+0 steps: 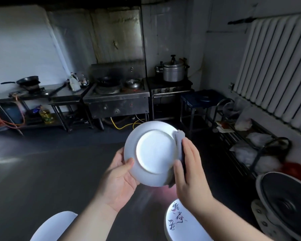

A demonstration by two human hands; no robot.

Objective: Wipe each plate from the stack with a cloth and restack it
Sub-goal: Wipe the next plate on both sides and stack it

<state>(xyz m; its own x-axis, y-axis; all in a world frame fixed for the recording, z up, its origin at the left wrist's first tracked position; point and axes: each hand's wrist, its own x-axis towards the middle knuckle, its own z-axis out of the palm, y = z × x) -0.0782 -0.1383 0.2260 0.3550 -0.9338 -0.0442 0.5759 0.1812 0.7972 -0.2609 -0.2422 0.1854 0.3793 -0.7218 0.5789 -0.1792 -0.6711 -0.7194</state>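
A white plate [153, 152] is held up in front of me with its underside and foot ring facing me. My left hand [119, 178] grips its lower left rim, thumb on the back. My right hand [189, 173] pinches a grey cloth [179, 136] against the plate's right rim, the cloth folded over the edge. Below, a white plate with painted characters [179, 221] lies at the bottom right, and another white plate [54, 226] shows at the bottom left.
A dark pot lid or basin [285, 202] sits at the lower right. A metal rack [247, 150] with bags runs along the right wall under a radiator [276, 75]. Stoves [116, 96] and steel tables line the far wall across a dark floor.
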